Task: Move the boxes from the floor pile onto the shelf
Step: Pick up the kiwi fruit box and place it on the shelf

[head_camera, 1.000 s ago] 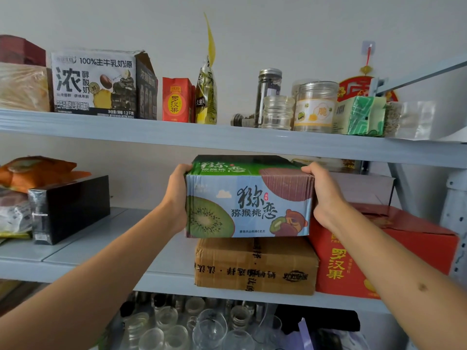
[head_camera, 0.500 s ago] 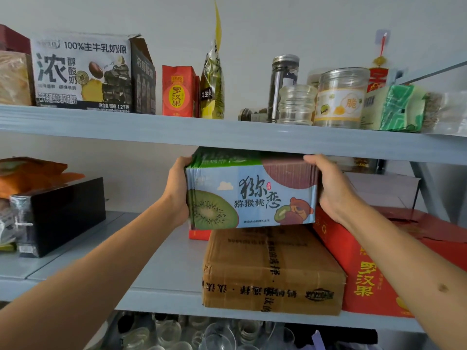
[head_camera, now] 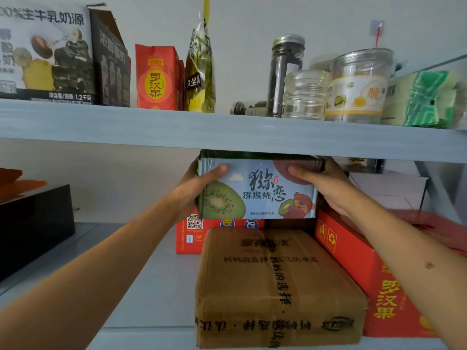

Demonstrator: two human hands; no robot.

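Cardboard, printed with kiwi fruit: the kiwi box (head_camera: 256, 189) sits high in the middle shelf (head_camera: 141, 294) bay, its top just under the upper shelf board (head_camera: 227, 132), over the back of the brown carton (head_camera: 275, 286). Whether it rests on something behind or is carried, I cannot tell. Left hand (head_camera: 199, 188) clasps the left end, thumb laid across the front face; right hand (head_camera: 321, 183) takes the right end, fingers spread on the front. Both grips hold the box, one per end. Stiff walls, square corners, no sag between the hands, so it looks light to moderate. The glossy print could slide under dry palms. Best hold, I judge, is just this: opposite ends, thumbs forward, squeezing inward. Red crates (head_camera: 374, 286) flank it closely, with little clearance above, so knuckles may scrape.
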